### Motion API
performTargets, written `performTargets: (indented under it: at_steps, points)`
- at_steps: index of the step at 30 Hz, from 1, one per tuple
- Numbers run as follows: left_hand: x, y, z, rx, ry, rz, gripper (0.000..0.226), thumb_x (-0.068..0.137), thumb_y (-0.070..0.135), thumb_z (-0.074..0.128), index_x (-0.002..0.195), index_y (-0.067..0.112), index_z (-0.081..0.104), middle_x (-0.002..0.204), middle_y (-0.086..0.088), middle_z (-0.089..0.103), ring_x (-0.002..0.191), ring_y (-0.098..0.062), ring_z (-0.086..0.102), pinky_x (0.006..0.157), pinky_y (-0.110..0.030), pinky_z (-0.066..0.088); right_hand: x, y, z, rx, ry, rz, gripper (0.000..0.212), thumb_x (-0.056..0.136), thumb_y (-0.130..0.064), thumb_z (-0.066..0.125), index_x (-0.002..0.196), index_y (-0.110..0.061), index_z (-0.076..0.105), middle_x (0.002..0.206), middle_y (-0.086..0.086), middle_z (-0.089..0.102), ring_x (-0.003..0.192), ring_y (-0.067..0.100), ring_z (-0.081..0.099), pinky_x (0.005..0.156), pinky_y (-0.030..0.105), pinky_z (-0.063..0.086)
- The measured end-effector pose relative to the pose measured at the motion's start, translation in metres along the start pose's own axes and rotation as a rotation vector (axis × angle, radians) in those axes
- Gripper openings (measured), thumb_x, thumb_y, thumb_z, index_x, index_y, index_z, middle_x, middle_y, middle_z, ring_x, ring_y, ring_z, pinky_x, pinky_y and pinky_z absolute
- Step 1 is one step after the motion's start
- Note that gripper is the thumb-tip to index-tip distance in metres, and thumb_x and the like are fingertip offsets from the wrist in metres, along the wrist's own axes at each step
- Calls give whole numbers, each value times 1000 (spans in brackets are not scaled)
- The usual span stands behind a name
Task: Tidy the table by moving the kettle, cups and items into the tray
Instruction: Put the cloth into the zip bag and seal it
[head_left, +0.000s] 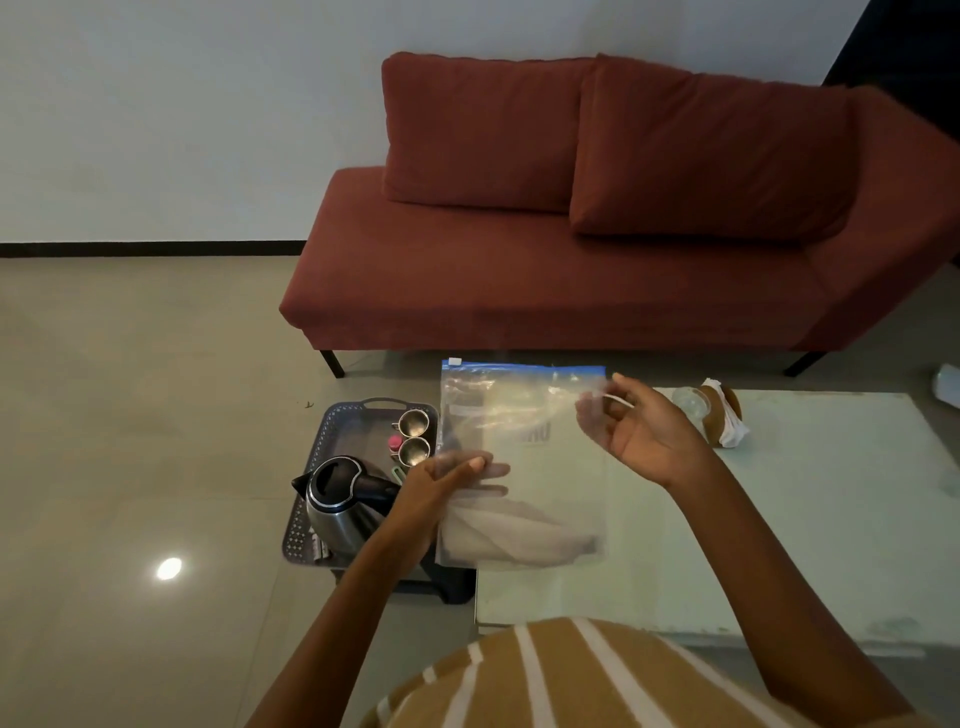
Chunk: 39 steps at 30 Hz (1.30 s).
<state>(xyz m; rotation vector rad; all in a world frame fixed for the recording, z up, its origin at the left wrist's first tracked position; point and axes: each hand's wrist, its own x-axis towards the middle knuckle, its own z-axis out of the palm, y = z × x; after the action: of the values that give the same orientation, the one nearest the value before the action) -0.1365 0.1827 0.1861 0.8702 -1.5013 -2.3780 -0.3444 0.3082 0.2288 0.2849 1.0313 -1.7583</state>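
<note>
L hand flat, R hand in-pinch

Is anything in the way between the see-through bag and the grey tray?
Nothing visible stands between them. The clear plastic zip bag with the blue seal, pinched by the right hand, is right beside the grey perforated tray. But the steel kettle and two metal cups already fill much of it.
</note>
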Motion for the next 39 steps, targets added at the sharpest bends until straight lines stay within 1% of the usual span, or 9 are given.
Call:
performTargets:
  at_steps: [4, 7, 12, 16, 19, 22, 26, 33, 39]
  points:
    - [4, 4, -2, -67, 118, 22, 15, 89, 16, 53, 101, 14, 63, 89, -2, 75, 80, -18, 71, 72, -32, 59, -10, 16, -9, -536, -82, -11, 25, 94, -25, 46, 95, -6, 62, 92, 14, 70, 85, 27, 67, 80, 39, 55]
    - [4, 6, -2, -96, 158, 14, 18, 92, 18, 51, 105, 16, 63, 92, -3, 75, 82, -18, 71, 69, -31, 60, -13, 34, -15, -785, -115, -60, 14, 90, -15, 55, 97, -6, 64, 96, 14, 71, 90, 29, 67, 82, 36, 54]
    - [2, 8, -3, -60, 179, 16, 18, 87, 18, 56, 103, 15, 64, 102, -8, 71, 86, -22, 69, 63, -27, 58, -11, 39, -17, -721, -27, -207, 13, 89, 0, 52, 86, -4, 65, 79, 10, 72, 77, 27, 67, 74, 27, 56]
    - [3, 12, -7, -16, 250, 50, 35, 79, 20, 61, 112, 8, 59, 106, -13, 68, 84, -22, 69, 63, -27, 59, -12, 36, -16, -712, -76, -224, 14, 90, 0, 51, 87, -4, 64, 83, 10, 71, 78, 26, 67, 72, 25, 55]
    - [2, 16, -9, 35, 259, 53, 20, 82, 19, 61, 101, 14, 62, 104, -12, 68, 86, -24, 67, 74, -35, 57, -13, 37, -13, -681, -132, -179, 13, 91, -5, 51, 88, -4, 64, 85, 9, 69, 73, 21, 63, 63, 22, 53]
    - [1, 19, -10, 21, 243, 78, 9, 84, 16, 59, 92, 18, 63, 90, -4, 71, 77, -18, 69, 70, -30, 57, -13, 39, -10, -670, -109, -172, 18, 93, -13, 50, 91, -6, 67, 84, 6, 68, 78, 17, 60, 59, 19, 53]
    - [2, 22, -13, 28, 273, 90, 10, 86, 16, 59, 94, 19, 62, 92, -2, 70, 76, -15, 69, 65, -26, 59, -10, 41, -10, -633, -88, -243, 19, 93, -10, 50, 90, -8, 69, 82, 7, 68, 83, 21, 57, 67, 21, 52]
    - [8, 17, -13, -12, 515, 199, 11, 84, 12, 63, 91, 16, 56, 94, -5, 65, 77, -18, 65, 55, -19, 57, -8, 45, -8, -675, -20, -334, 15, 91, -6, 53, 99, -4, 66, 88, 8, 68, 78, 20, 63, 68, 23, 52]
    - [10, 16, -18, 79, 423, 240, 21, 90, 7, 53, 108, 12, 62, 97, -4, 66, 87, -18, 66, 63, -20, 58, -5, 45, -13, -579, 110, -367, 17, 87, -7, 59, 103, -4, 65, 95, 14, 69, 85, 25, 64, 73, 27, 53]
